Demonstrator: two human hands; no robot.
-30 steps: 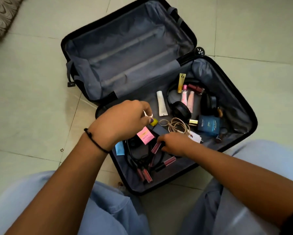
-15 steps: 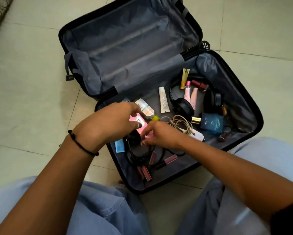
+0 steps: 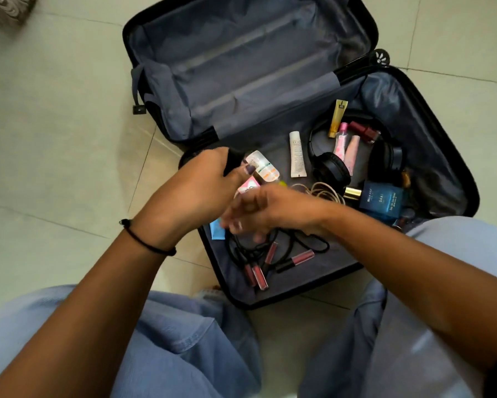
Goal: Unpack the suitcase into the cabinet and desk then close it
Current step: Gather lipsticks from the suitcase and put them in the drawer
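Note:
A black suitcase (image 3: 468, 179) lies open on the floor, its lid half (image 3: 241, 67) bare. My left hand (image 3: 195, 191) grips a bundle: a black item (image 3: 232, 162), a white bottle (image 3: 263, 168) under the thumb and a pink box (image 3: 248, 186). My right hand (image 3: 273, 211) is blurred just right of it, fingers loosely out over a black cable (image 3: 250, 251), holding nothing I can see. Still in the case are headphones (image 3: 330, 168), a blue perfume box (image 3: 382, 201), a white tube (image 3: 297, 155), a gold tube (image 3: 337, 117), lip glosses (image 3: 294, 259) and a beige cord (image 3: 324, 192).
The suitcase sits on pale floor tiles (image 3: 54, 168) between my knees in blue trousers (image 3: 184, 340). A patterned cushion (image 3: 3, 10) shows at the top left corner. A small blue packet (image 3: 217, 229) lies at the case's near left edge.
My right hand let go of the lip gloss, passed the pink box to my left hand and now moves back down. My left hand has gathered the bottle, pink box and a black item.

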